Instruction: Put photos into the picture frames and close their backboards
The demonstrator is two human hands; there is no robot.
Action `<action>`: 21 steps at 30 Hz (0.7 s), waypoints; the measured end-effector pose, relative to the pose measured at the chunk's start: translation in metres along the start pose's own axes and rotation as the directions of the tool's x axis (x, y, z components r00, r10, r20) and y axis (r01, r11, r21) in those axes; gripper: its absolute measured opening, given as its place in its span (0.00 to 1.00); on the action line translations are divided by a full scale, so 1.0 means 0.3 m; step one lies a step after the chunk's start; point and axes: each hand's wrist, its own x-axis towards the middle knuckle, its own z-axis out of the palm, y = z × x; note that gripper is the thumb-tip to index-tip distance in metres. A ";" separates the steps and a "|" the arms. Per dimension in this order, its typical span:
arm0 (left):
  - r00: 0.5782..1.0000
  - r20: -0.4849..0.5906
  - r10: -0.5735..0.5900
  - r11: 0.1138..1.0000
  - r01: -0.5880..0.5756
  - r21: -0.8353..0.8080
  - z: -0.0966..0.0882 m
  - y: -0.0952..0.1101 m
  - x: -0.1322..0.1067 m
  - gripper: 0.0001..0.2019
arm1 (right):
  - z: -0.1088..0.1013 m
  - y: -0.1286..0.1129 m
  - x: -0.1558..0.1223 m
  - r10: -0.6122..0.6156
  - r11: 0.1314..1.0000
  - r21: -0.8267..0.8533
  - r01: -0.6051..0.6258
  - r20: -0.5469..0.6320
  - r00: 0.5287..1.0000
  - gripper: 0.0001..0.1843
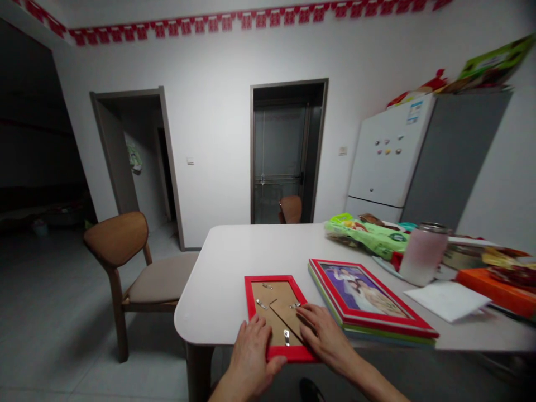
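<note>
A red picture frame (288, 350) lies face down near the table's front edge, its brown backing board (278, 321) upward. Several small metal clips (287, 337) sit on the board, and a dark diagonal line crosses it. My left hand (250, 349) rests over the frame's left edge and lower left corner, fingers laid out and thumb apart. On the right side my right hand (322, 332) is open, with its fingertips on the board and frame edge beside a metal clip (295, 305). The frame's lower right corner is partly hidden by that hand.
Right of my hands is a stack of frames, topped by a red photo frame (364, 290). Beyond it are a pink tumbler (424, 257), white paper (448, 300), an orange box (496, 290) and a green package (368, 234). A wooden chair (121, 240) stands left of the white table (226, 262).
</note>
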 end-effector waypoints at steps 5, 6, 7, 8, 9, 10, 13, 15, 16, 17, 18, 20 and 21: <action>0.999 0.007 0.046 0.998 -0.046 -0.033 0.005 -0.005 -0.010 0.21 | 0.001 -0.005 0.064 0.091 0.976 -0.202 -0.084 0.025 0.995 0.18; 0.999 0.004 0.043 0.998 -0.043 -0.034 0.004 -0.006 -0.008 0.20 | 0.001 -0.006 0.073 0.092 0.974 -0.212 -0.084 0.028 0.995 0.18; 0.999 0.002 0.043 0.999 -0.042 -0.034 0.002 -0.007 -0.006 0.19 | 0.000 -0.005 0.082 0.083 0.975 -0.208 -0.074 0.033 0.996 0.17; 0.999 0.003 0.043 0.998 -0.043 -0.035 0.000 -0.008 -0.004 0.20 | -0.001 -0.003 0.089 0.067 0.979 -0.193 -0.059 0.037 0.997 0.17; 0.999 0.005 0.044 0.998 -0.044 -0.036 -0.003 -0.010 -0.003 0.22 | -0.004 0.000 0.097 0.050 0.984 -0.174 -0.042 0.043 0.998 0.17; 0.999 0.007 0.044 0.998 -0.043 -0.038 -0.005 -0.011 -0.003 0.24 | -0.006 0.005 0.105 0.036 0.988 -0.152 -0.028 0.051 0.998 0.17; 0.999 0.014 0.032 0.999 -0.032 -0.039 -0.010 -0.015 -0.007 0.27 | -0.013 0.015 0.130 0.027 0.995 -0.093 -0.019 0.076 0.997 0.15; 0.999 0.020 0.027 0.999 -0.027 -0.034 -0.014 -0.015 -0.014 0.26 | -0.011 0.015 0.142 0.038 0.997 -0.073 -0.034 0.062 0.997 0.14; 0.999 0.024 0.026 0.999 -0.025 -0.030 -0.016 -0.014 -0.018 0.26 | -0.009 0.013 0.146 0.046 0.997 -0.069 -0.042 0.051 0.998 0.14; 0.999 0.028 0.024 0.999 -0.023 -0.026 -0.018 -0.012 -0.022 0.27 | -0.006 0.011 0.147 0.051 0.997 -0.067 -0.048 0.041 0.998 0.14; 0.999 0.030 0.021 1.000 -0.020 -0.022 -0.021 -0.010 -0.025 0.27 | -0.004 0.008 0.145 0.051 0.997 -0.064 -0.048 0.037 0.998 0.15; 0.999 0.035 0.000 1.000 0.000 -0.015 -0.025 -0.005 -0.031 0.28 | -0.002 0.005 0.135 0.025 0.999 -0.049 -0.023 0.054 0.998 0.15; 0.999 0.036 -0.016 1.000 0.016 -0.012 -0.026 -0.003 -0.033 0.29 | -0.004 0.005 0.126 0.007 0.999 -0.036 -0.005 0.063 0.998 0.16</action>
